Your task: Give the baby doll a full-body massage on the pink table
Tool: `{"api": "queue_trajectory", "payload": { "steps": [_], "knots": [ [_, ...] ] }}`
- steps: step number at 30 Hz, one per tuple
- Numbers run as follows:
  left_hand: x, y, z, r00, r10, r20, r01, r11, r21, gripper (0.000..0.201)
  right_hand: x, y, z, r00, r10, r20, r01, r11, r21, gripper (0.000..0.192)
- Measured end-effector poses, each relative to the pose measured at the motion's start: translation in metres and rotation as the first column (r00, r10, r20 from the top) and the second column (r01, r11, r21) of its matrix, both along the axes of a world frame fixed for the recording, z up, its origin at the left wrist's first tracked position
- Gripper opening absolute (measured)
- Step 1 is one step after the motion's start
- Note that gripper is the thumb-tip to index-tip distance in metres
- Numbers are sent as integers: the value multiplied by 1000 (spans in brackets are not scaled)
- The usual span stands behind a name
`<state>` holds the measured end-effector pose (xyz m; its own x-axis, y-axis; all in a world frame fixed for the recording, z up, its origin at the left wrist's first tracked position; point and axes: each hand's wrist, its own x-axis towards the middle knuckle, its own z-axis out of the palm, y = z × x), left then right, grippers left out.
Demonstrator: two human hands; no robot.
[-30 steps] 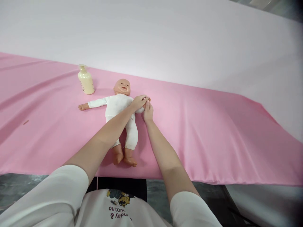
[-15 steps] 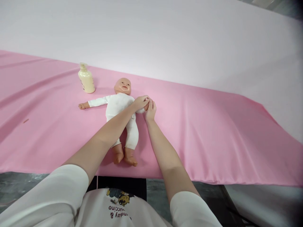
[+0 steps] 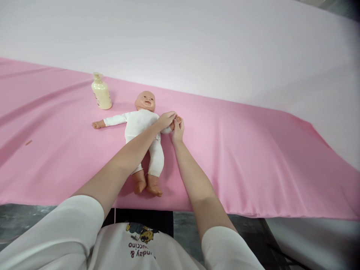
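Both our left hand (image 3: 167, 119) and right hand (image 3: 178, 132) pinch the doll (image 3: 137, 123) at one little hand, feet by the table's (image 3: 247, 168) near edge, and we'd guess it's light, soft-bodied, best gripped at the firmer wrist.

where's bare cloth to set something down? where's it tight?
Biggest patch: pink cloth from the right forearm to its right edge. Second: between the small brown strip, the doll's outstretched arm and the left forearm. Tight: around the doll's other hand, where left hand and right hand meet.
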<state>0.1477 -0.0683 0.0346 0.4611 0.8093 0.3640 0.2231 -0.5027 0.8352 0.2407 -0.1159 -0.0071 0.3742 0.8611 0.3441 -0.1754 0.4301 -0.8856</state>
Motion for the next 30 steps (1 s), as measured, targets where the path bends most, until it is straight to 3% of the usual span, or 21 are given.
{"api": "queue_trajectory", "payload": {
  "steps": [5,14,23,30],
  "knots": [
    [-1,1,-3,999,-6,-52,7,1000,29,24,1,2,0,995,-63,-75,63,998,-10,23],
    [-1,3,-3,994,34,-101,-24,995,100,23,0,-4,2,991,-126,42,128,991,-30,36],
    [-3,-2,0,987,32,-159,-10,991,137,27,2,3,-1,995,-94,21,95,995,-30,24],
    [-2,-1,1,978,44,-203,-11,988,157,23,9,4,-8,988,-120,96,126,990,-66,35]
  ]
}}
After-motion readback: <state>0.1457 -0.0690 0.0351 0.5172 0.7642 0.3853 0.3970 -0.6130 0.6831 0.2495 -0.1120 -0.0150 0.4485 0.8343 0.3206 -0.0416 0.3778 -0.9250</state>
